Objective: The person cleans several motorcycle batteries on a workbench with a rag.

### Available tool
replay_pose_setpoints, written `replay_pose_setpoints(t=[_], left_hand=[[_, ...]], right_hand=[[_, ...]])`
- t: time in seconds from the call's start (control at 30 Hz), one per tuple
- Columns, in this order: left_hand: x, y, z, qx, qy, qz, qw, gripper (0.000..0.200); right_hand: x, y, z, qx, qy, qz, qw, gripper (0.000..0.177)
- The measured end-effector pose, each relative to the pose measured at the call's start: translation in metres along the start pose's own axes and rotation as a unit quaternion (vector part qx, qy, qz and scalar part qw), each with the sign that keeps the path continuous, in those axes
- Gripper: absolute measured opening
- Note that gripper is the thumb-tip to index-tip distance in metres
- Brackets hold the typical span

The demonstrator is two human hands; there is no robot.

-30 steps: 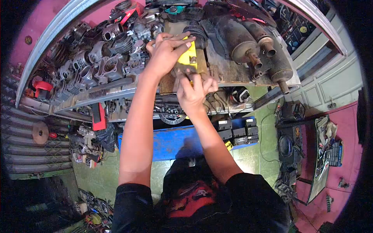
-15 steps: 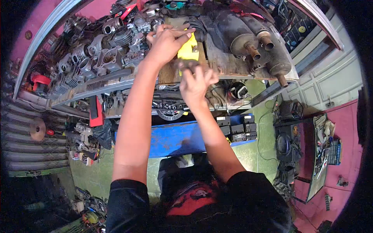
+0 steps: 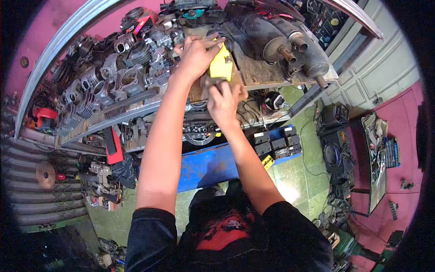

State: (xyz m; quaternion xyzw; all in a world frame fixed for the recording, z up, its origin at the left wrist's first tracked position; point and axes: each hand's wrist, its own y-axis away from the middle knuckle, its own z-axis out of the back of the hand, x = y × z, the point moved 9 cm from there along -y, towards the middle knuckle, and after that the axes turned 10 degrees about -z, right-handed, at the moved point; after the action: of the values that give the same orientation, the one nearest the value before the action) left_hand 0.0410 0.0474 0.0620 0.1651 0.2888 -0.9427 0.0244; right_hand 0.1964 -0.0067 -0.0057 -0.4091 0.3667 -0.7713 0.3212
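A bright yellow, narrow flat piece (image 3: 220, 67) with a small dark notch or fitting at its side lies on the wooden bench top (image 3: 263, 75). My left hand (image 3: 198, 56) is laid over its far end, with fingers across the top and the thumb along its edge, gripping it. At the near end, my right hand (image 3: 223, 100) has its fingers curled. Motion smears those fingertips, and a greyish thing at them cannot be made out. The yellow piece's far end is partly hidden under my left hand.
Several metal engine cylinders (image 3: 129, 79) crowd the bench's left side. Dark exhaust mufflers (image 3: 276, 47) lie to the right. Below are a lower shelf of parts, a blue platform (image 3: 204, 167) and several black batteries (image 3: 277, 145). A speaker (image 3: 333, 154) stands at right.
The whole view has tilted and shifted slightly. My left hand stays on the yellow piece, while my right hand has moved a little toward me and left at its near end.
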Motion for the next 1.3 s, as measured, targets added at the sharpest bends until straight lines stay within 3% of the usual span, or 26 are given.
replay_pose_setpoints(t=[0.17,0.27,0.37,0.5,0.63,0.7,0.73,0.77,0.83,0.87,1.0,1.1,1.23,1.3], left_hand=[[-0.004,0.002,0.005,-0.001,-0.012,0.01,1.0,0.034],[-0.004,0.002,0.005,-0.009,-0.006,0.006,1.0,0.034],[0.001,0.001,0.001,-0.015,0.014,-0.003,1.0,0.035],[-0.004,0.003,0.002,-0.028,0.021,-0.009,0.999,0.036],[-0.007,0.007,0.007,-0.014,-0.016,0.025,0.999,0.038],[-0.011,0.006,0.009,0.001,-0.004,-0.002,1.0,0.04],[-0.007,0.007,0.005,0.067,-0.009,0.012,0.998,0.047],[-0.004,0.007,0.014,0.064,-0.012,0.015,0.998,0.047],[-0.005,0.008,0.012,0.154,-0.002,-0.027,0.988,0.056],[0.001,0.005,0.013,0.191,0.024,-0.022,0.981,0.07],[0.0,-0.005,0.023,0.265,0.038,-0.038,0.963,0.094],[-0.006,-0.012,0.026,0.285,-0.033,-0.059,0.956,0.095],[-0.024,-0.012,0.028,0.263,-0.069,-0.084,0.959,0.093],[-0.034,-0.016,0.032,0.178,-0.172,-0.084,0.965,0.088]], right_hand=[[-0.033,0.013,0.0,0.046,0.007,-0.066,0.997,0.019],[-0.058,-0.005,0.012,-0.062,-0.024,-0.171,0.983,0.016],[-0.027,-0.022,0.015,-0.072,-0.012,-0.091,0.993,0.022],[-0.009,-0.007,0.002,-0.009,-0.018,0.005,1.0,0.03],[-0.026,0.017,0.006,0.042,-0.015,0.008,0.999,0.033],[-0.052,0.018,0.015,0.036,-0.029,-0.077,0.996,0.034],[-0.063,0.019,0.024,0.016,-0.03,-0.1,0.994,0.035],[-0.075,0.021,0.032,0.006,-0.038,-0.133,0.99,0.034],[-0.093,0.023,0.048,0.009,-0.032,-0.155,0.987,0.032],[-0.101,0.024,0.057,0.006,-0.048,-0.164,0.985,0.032],[-0.131,0.026,0.076,0.028,-0.038,-0.172,0.984,0.033],[-0.15,0.022,0.089,0.021,-0.028,-0.198,0.98,0.028],[-0.163,0.016,0.099,0.018,0.003,-0.191,0.981,0.028],[-0.165,0.013,0.1,0.004,0.009,-0.186,0.982,0.027]])
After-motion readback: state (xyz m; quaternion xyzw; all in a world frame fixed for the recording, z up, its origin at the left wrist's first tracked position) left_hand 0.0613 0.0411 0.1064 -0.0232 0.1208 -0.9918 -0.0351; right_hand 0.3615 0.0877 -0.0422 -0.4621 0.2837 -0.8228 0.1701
